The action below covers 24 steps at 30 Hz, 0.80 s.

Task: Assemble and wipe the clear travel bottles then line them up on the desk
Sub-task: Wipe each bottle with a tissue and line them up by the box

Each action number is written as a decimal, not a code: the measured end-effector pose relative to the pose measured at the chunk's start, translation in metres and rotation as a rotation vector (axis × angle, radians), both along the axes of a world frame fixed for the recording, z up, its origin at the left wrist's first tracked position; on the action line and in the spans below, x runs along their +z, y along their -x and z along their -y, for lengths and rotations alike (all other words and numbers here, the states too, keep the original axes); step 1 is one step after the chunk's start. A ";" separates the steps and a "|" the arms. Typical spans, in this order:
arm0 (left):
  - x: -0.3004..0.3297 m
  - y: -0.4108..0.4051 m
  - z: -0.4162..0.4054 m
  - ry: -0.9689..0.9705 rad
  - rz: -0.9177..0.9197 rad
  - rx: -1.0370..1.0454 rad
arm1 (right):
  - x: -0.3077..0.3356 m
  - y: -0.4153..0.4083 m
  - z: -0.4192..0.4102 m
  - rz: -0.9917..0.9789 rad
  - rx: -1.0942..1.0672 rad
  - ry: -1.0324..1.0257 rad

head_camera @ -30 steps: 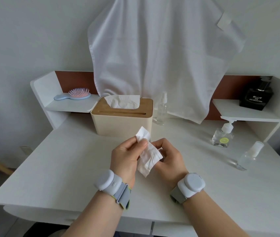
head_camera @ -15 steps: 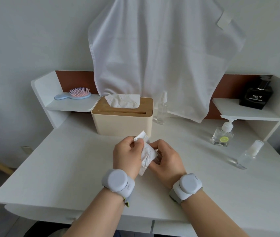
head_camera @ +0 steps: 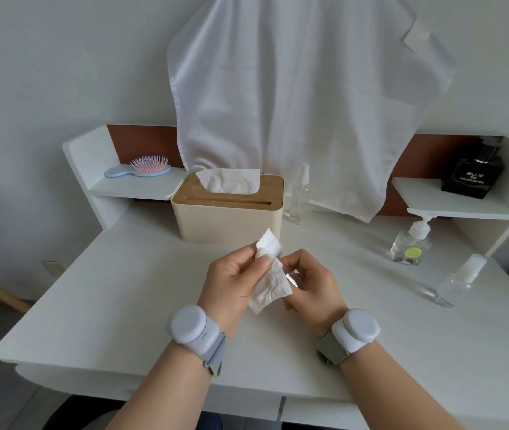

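White walls stand behind a white table, and a big white cloth hangs down at the top middle of the frame. Near the middle of the frame, two hands meet just above the table. The left hand pinches a crumpled white tissue between its thumb and fingers. The right hand is curled around a small clear thing that touches the tissue; most of it is hidden, so I cannot tell what it is. Each wrist wears a round gray band.

Behind the hands sits a cream tissue box with a wooden lid, and a tissue sticks up out of it. Just to the right of the box, a tall clear spray bottle stands upright. At the right of the frame, a clear pump bottle with a green dot stands on the table. Near it, lower right, a small clear bottle with a white cap lies on its side.

On the shelf at the upper left lies a blue brush with pink bristles. On the shelf at the upper right stands a black bottle.
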State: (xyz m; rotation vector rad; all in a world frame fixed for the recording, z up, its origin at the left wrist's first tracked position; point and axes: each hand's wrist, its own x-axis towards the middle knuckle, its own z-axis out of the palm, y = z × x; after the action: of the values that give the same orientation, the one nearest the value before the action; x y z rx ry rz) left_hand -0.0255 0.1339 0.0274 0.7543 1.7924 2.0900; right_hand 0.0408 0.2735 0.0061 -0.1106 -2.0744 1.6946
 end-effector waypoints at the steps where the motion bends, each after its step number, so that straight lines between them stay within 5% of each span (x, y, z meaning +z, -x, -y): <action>1: -0.001 0.000 0.000 0.006 -0.019 0.040 | 0.000 0.000 0.001 0.001 0.015 0.012; 7: -0.002 -0.002 0.006 -0.119 0.165 0.084 | 0.003 -0.002 0.003 0.027 0.063 0.058; 20: -0.002 0.006 0.020 0.079 -0.155 0.071 | 0.007 -0.002 -0.007 0.077 0.267 0.338; 24: -0.008 0.013 0.026 0.085 -0.051 0.206 | 0.007 0.001 -0.010 0.079 0.197 0.344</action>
State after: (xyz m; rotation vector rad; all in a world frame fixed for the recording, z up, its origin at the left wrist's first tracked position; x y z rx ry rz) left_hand -0.0387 0.1083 0.0189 0.6297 2.0499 2.1200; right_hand 0.0403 0.2833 0.0126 -0.0844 -1.8792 2.1900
